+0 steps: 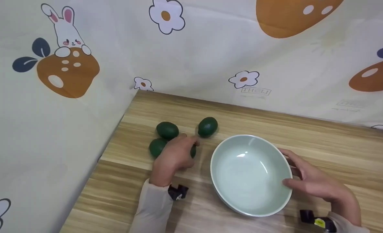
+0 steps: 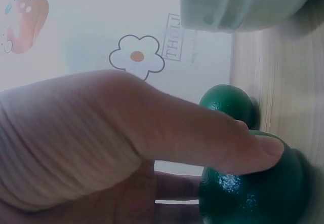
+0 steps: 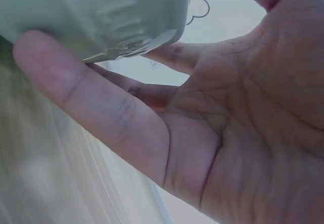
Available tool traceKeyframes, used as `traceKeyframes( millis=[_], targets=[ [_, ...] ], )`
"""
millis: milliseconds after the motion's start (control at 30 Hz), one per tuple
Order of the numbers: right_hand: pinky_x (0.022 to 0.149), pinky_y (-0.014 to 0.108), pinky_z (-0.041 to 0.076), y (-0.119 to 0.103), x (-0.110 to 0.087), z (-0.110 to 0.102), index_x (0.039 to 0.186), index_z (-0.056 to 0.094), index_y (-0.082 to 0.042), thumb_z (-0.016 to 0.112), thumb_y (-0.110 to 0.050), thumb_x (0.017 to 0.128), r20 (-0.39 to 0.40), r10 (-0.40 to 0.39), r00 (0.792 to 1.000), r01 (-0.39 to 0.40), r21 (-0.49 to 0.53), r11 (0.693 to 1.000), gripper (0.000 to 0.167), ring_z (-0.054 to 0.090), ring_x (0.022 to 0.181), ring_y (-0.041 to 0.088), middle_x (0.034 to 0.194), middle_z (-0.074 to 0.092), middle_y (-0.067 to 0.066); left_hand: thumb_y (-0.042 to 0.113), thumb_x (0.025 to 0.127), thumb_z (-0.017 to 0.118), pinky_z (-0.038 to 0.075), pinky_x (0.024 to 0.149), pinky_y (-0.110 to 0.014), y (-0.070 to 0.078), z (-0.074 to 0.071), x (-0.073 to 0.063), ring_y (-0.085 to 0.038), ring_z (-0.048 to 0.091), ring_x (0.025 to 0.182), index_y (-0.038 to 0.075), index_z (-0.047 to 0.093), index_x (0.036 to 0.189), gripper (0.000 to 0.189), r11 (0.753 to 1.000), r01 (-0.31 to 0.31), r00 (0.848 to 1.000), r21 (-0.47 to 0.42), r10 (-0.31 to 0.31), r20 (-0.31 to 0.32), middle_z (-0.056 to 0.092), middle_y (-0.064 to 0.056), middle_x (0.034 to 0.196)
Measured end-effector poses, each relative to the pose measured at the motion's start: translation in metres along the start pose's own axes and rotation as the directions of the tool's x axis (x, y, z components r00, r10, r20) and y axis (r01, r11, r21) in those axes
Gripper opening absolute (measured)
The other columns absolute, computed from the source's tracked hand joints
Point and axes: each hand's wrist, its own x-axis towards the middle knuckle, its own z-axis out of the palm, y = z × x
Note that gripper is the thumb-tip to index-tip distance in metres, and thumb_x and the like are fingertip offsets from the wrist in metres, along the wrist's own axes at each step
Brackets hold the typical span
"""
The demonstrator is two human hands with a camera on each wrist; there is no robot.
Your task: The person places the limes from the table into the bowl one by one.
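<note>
My left hand grips a dark green avocado on the table, thumb across its top and fingers on its far side. Mostly hidden by that hand in the head view, the avocado shows only at its right edge. Two more avocados, a rear one and a front one, lie just left of the hand. Another avocado lies beyond the fingertips. My right hand holds a pale green bowl by its right side, with the thumb at the rim and fingers around the outer wall. Nothing is inside the bowl.
The wood-grain table ends at its left edge beside a patterned wall covering with rabbits, flowers and strawberries. Its back edge meets the same covering. Each wrist carries a small dark camera, such as the left camera.
</note>
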Motion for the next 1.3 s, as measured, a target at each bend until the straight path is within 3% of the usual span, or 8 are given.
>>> traceKeyframes(
  millis=[67,300,467,900,1300],
  targets=[
    [0.097,0.026,0.057,0.0018,0.0002,-0.0004,0.166,0.024,-0.011,0.067,-0.002,0.095,0.005,-0.009,1.000,0.009,0.008,1.000,0.084,0.059,0.130,0.003,0.156,0.042,0.029,-0.008,0.078,0.075,0.054,0.098,-0.044,-0.0004,-0.0003,0.0005,-0.028,0.059,0.104,0.008,0.070,0.130,0.055,1.000,-0.002,1.000,0.005,0.002,-0.001,0.068,-0.015,0.122],
    [0.097,0.029,0.058,0.0050,0.0016,-0.0013,0.165,0.025,-0.010,0.065,0.000,0.095,0.017,-0.005,1.000,0.003,0.067,0.998,0.081,0.061,0.130,0.008,0.154,0.049,0.008,-0.009,0.077,0.072,0.054,0.091,-0.040,-0.0004,-0.0008,0.0011,-0.026,0.056,0.099,0.008,0.069,0.131,0.057,1.000,0.013,1.000,-0.001,-0.013,0.013,0.068,-0.014,0.121],
    [0.096,0.032,0.060,0.0046,-0.0006,-0.0016,0.168,0.020,-0.015,0.064,0.002,0.097,0.032,-0.012,0.999,0.009,0.083,0.996,0.085,0.060,0.132,0.006,0.155,0.047,0.000,-0.009,0.077,0.072,0.054,0.093,-0.041,-0.0005,-0.0012,0.0013,-0.026,0.058,0.101,0.007,0.069,0.132,0.057,1.000,0.018,1.000,-0.015,-0.018,0.012,0.069,-0.014,0.123],
    [0.094,0.036,0.062,0.0058,0.0011,-0.0027,0.168,0.017,-0.015,0.061,0.004,0.098,0.055,-0.034,0.998,0.026,0.132,0.991,0.085,0.061,0.132,0.008,0.156,0.047,-0.005,-0.007,0.078,0.072,0.055,0.094,-0.042,-0.0017,-0.0020,0.0025,-0.026,0.059,0.102,0.009,0.067,0.135,0.059,0.999,0.026,1.000,-0.025,-0.026,0.006,0.068,-0.013,0.127],
    [0.096,0.034,0.060,0.0043,-0.0004,-0.0030,0.168,0.018,-0.014,0.064,0.002,0.098,0.044,-0.008,0.999,0.003,0.106,0.994,0.086,0.059,0.133,0.004,0.157,0.046,-0.006,-0.002,0.084,0.071,0.056,0.094,-0.043,-0.0007,-0.0057,-0.0001,-0.026,0.060,0.101,0.010,0.065,0.139,0.057,0.998,-0.002,1.000,-0.057,0.001,-0.013,0.066,-0.014,0.127]
  ],
)
